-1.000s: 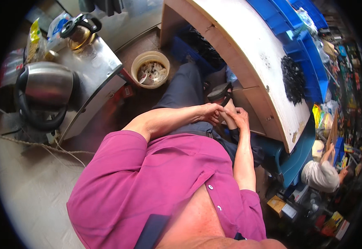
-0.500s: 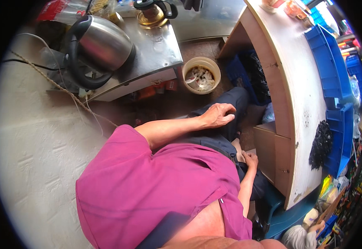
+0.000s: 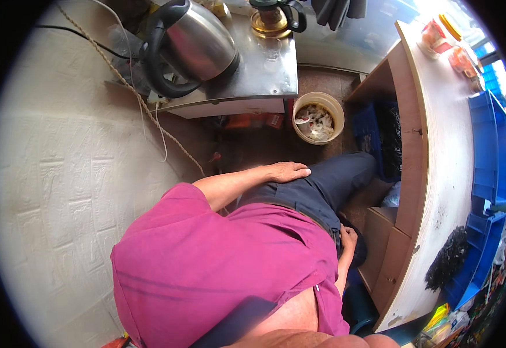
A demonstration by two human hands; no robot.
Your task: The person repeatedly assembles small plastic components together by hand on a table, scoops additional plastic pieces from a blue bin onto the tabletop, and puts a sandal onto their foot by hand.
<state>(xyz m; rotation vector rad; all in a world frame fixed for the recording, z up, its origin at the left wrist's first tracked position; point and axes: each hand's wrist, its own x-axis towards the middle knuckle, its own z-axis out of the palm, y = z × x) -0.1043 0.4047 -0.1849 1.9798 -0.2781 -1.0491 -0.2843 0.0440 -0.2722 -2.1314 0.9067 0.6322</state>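
Note:
My left hand (image 3: 288, 171) lies flat on the thigh of my dark trousers (image 3: 334, 181), fingers stretched out and holding nothing. Lower and to the right, my right hand (image 3: 347, 236) rests against the trousers by my hip. Its fingers look bent and are partly hidden, so their grip cannot be made out. Beyond my knees a cream bucket (image 3: 338, 106) stands on the floor, with dark liquid, whitish scraps and a small white cup-like piece inside.
A steel kettle (image 3: 206, 43) and a glass pot with a black handle (image 3: 295, 16) stand on a metal-topped cabinet (image 3: 264, 69). At right is a wooden desk (image 3: 433, 191) with jars (image 3: 438, 37), blue trays (image 3: 488, 151) and a black plastic bag (image 3: 447, 261). A textured wall (image 3: 61, 191) runs along the left.
My left hand has come down from above my lap to lie flat on my thigh. The right hand stays near my hip. The whole view has shifted, bringing the surroundings to the right.

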